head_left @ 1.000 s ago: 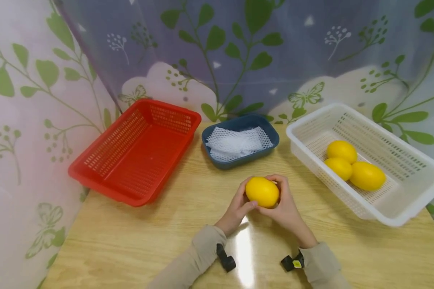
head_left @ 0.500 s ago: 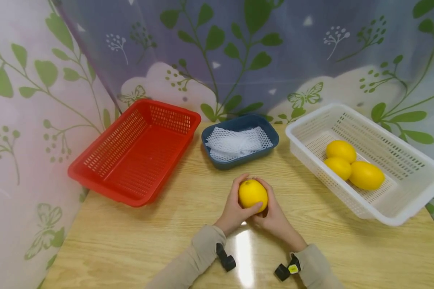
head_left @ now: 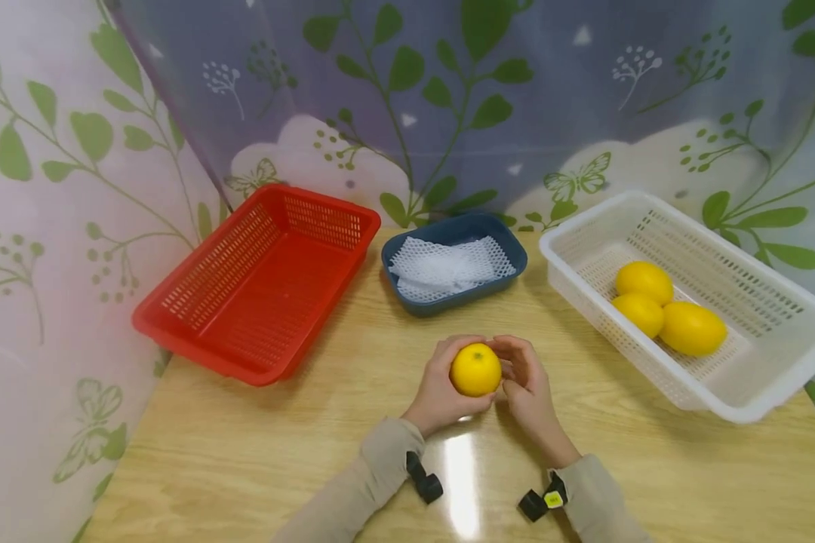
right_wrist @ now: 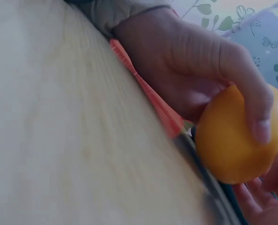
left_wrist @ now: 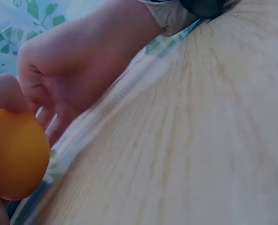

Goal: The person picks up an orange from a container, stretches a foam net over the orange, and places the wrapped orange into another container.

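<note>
A yellow lemon (head_left: 476, 369) is held over the table in front of the person. The left hand (head_left: 444, 388) grips it from the left; in the right wrist view its thumb lies across the lemon (right_wrist: 237, 136). The lemon's stem end faces up toward the head camera. Close at the lemon's right side is the right hand (head_left: 531, 392), fingers loosely bent and not wrapped round it. From the left wrist, the right hand (left_wrist: 78, 65) shows behind the lemon (left_wrist: 17, 154).
A red basket (head_left: 292, 354) stands at the left. At the back middle is a dark blue tray (head_left: 441, 305) with white foam netting (head_left: 448, 265) in it. The white basket (head_left: 774, 302) at the right contains 3 lemons (head_left: 693, 329). Patterned curtains hang behind.
The lemon has turned from sideways to end-up and shifted left. Both hands gripped it earlier; now the left hand keeps hold and the right hand has loosened off it.
</note>
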`<state>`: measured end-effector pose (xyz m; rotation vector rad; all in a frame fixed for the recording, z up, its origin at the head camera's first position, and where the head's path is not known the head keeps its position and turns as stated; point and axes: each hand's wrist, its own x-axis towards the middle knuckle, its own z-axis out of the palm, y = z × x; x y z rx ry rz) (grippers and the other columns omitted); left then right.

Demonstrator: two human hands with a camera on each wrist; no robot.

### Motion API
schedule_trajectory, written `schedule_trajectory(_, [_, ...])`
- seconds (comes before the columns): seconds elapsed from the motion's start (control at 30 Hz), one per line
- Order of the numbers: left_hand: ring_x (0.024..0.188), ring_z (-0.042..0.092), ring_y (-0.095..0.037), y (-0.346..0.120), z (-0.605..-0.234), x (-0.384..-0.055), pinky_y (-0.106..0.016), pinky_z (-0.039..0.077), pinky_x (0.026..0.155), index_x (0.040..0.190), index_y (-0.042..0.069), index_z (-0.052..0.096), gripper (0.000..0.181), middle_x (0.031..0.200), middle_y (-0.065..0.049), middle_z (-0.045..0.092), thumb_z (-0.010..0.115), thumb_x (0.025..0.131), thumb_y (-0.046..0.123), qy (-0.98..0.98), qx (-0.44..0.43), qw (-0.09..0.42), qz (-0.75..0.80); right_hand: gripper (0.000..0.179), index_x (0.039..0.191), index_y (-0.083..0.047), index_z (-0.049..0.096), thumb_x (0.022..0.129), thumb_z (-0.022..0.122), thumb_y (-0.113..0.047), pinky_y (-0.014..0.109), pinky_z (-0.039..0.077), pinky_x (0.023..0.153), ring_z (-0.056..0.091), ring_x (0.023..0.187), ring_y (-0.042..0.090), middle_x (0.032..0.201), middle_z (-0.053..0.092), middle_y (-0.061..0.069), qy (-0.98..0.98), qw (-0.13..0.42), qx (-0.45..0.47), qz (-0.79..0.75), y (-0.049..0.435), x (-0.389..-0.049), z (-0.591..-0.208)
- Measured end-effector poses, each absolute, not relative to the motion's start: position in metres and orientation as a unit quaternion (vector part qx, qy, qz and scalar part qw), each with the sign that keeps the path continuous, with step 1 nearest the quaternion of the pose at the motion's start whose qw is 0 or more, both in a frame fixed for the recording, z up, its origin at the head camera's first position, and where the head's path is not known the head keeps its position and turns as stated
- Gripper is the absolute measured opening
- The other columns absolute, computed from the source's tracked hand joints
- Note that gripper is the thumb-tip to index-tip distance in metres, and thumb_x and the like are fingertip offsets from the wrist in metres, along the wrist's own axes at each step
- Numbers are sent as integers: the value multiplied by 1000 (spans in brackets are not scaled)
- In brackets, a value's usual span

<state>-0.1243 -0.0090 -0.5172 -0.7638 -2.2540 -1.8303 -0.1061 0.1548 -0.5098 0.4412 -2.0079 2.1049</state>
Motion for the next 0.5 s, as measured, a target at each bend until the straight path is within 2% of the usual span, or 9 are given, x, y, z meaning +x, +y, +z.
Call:
schedule_trajectory(0.13, [115,51,-16,-8,-519,-125,-38,41,99,131,16,57,77,127,2,59,90,62,10,-752,-265,60,-601,46,121,11,52,81,37,28,24,51,87,58,102,27,113,57,30,-695,144,129,693,156,-113,-498])
schedule_trajectory(0.2, [115,52,-16,-8,-519,-125,-38,42,100,132,16,56,78,128,2,58,91,62,11,-753,-271,51,-598,39,117,12,54,83,41,27,24,51,83,59,96,32,108,59,29,-710,165,133,672,154,-117,-486])
schedule_trajectory(0.37, [118,54,-14,-10,-520,-126,-35,45,101,138,20,52,82,133,2,56,89,66,7,-736,-289,-8,-612,31,105,17,58,77,50,26,27,51,74,57,79,39,90,61,29,-765,226,187,573,149,-128,-442])
schedule_trajectory(0.5, [120,54,-15,-10,-520,-127,-36,44,102,141,19,47,83,138,-2,54,87,69,6,-726,-292,-44,-621,28,100,15,61,74,56,26,38,52,66,57,73,34,83,60,25,-785,260,244,507,153,-153,-427])
